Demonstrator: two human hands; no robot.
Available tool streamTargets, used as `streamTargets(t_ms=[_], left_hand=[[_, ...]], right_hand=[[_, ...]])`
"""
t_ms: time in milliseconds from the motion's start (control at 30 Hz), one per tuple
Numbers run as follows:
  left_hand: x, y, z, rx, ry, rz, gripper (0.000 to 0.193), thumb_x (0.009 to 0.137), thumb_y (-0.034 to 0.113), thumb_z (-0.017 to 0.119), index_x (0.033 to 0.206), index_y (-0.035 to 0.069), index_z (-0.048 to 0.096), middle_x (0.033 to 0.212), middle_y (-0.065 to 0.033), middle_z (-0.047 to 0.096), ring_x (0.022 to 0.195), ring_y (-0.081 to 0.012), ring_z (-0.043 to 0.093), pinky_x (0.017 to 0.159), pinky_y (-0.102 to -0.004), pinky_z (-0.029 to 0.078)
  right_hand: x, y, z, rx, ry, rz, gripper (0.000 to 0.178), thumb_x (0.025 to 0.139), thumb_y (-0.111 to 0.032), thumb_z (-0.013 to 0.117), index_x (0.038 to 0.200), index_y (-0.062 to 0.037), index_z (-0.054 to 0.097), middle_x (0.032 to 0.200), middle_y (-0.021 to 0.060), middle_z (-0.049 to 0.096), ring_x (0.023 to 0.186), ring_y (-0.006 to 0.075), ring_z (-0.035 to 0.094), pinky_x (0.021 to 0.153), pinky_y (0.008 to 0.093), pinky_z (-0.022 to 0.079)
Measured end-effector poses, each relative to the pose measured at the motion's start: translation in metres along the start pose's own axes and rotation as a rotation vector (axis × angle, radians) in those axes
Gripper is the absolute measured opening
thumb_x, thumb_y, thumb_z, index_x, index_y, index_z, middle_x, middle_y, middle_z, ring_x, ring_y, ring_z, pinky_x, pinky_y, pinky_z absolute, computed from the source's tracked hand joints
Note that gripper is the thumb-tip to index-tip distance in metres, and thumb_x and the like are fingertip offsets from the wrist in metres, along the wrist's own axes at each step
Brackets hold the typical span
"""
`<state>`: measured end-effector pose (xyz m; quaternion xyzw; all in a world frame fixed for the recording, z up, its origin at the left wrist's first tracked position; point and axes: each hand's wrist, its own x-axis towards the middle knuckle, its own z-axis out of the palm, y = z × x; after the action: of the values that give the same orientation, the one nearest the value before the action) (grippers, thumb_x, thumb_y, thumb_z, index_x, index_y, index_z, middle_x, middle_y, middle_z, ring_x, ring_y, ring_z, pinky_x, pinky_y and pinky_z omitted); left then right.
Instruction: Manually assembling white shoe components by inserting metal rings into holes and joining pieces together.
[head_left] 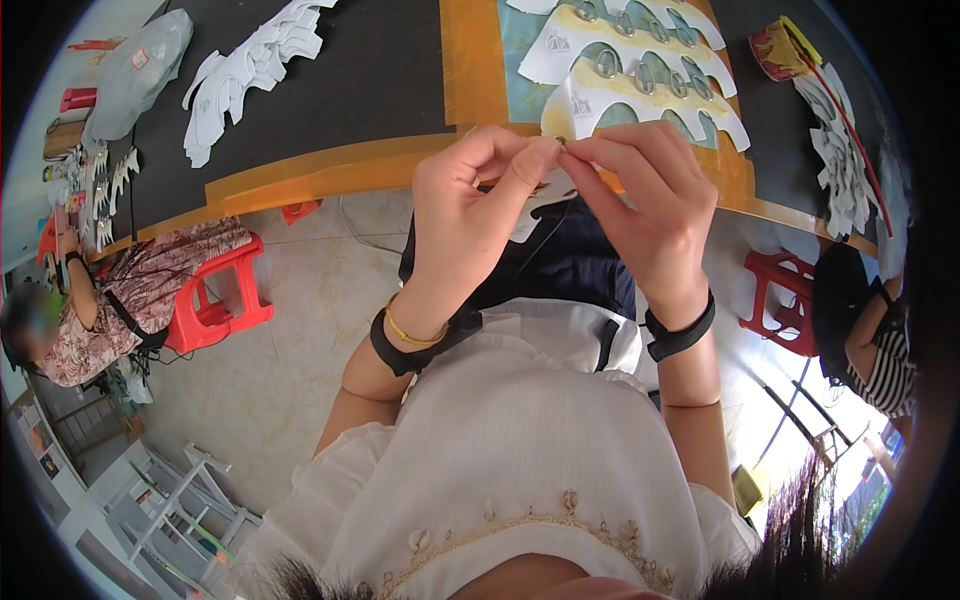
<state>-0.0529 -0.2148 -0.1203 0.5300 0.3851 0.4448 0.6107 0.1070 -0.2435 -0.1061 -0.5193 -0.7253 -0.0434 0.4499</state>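
My left hand (468, 205) and my right hand (650, 190) meet fingertip to fingertip above the table's front edge. Both are closed in a pinch. From my left fingers a white cut-out piece (548, 197) hangs down between the hands, mostly hidden by them. A tiny dark bit (562, 141) shows where the fingertips come together, too small to name. Just beyond lie rows of white scalloped pieces (615, 98) with yellowish glue smears, several of them carrying oval metal rings (645, 77) at their cut-outs.
On the black table (370, 90), edged with orange tape (310, 170), a stack of white cut pieces (235, 90) lies left. Right are a small tub (778, 52), a red stick (857, 145) and more white pieces (840, 150). Co-workers sit at both sides by red stools (225, 295).
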Motion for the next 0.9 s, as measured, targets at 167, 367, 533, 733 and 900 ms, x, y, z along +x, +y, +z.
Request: streamTargets(t_ms=[167,367,533,733,900], left_hand=[[-0.001,0.002,0.007,-0.006,0.02,-0.002,0.016,0.089,0.013,0.067,0.089,-0.003,0.066,0.076,-0.0029,0.067,0.071,-0.0048,0.06,0.063,-0.0184,0.046],[0.004,0.001,0.001,-0.169,-0.072,-0.077,0.017,0.089,0.011,0.067,0.095,-0.005,0.064,0.085,-0.0046,0.068,0.078,-0.0069,0.062,0.066,-0.0188,0.048],[0.004,0.0,-0.002,-0.095,-0.096,-0.095,0.017,0.087,0.011,0.068,0.096,-0.004,0.064,0.084,-0.0042,0.067,0.077,-0.006,0.061,0.066,-0.0186,0.047],[0.004,0.002,-0.002,-0.111,-0.088,-0.102,0.018,0.088,0.013,0.068,0.095,-0.003,0.065,0.082,-0.0032,0.066,0.074,-0.0047,0.059,0.064,-0.0183,0.046],[0.004,-0.002,-0.003,-0.071,-0.086,-0.066,0.016,0.088,0.014,0.067,0.091,-0.002,0.066,0.079,-0.0028,0.067,0.072,-0.0045,0.059,0.063,-0.0183,0.046]], right_hand=[[-0.001,-0.003,0.001,-0.021,0.014,0.0,0.017,0.066,0.001,0.072,0.078,-0.0088,0.064,0.073,0.0002,0.06,0.066,0.0177,0.058,0.053,0.0275,0.047],[-0.001,-0.008,-0.004,0.425,-0.124,0.612,0.015,0.071,-0.001,0.073,0.081,-0.007,0.064,0.07,0.0003,0.058,0.061,0.013,0.054,0.05,0.0235,0.043],[-0.003,-0.007,-0.007,0.26,-0.059,0.378,0.019,0.069,-0.002,0.077,0.084,-0.0041,0.066,0.071,0.0017,0.058,0.062,0.0118,0.055,0.052,0.0239,0.043],[-0.004,0.002,-0.004,0.186,-0.003,0.038,0.02,0.068,0.001,0.076,0.087,-0.0035,0.07,0.075,0.0047,0.06,0.064,0.0163,0.058,0.055,0.0256,0.047],[-0.005,-0.004,-0.007,0.232,-0.043,0.225,0.018,0.069,0.002,0.075,0.084,-0.0039,0.068,0.076,0.0047,0.061,0.067,0.0178,0.06,0.056,0.0274,0.049]])
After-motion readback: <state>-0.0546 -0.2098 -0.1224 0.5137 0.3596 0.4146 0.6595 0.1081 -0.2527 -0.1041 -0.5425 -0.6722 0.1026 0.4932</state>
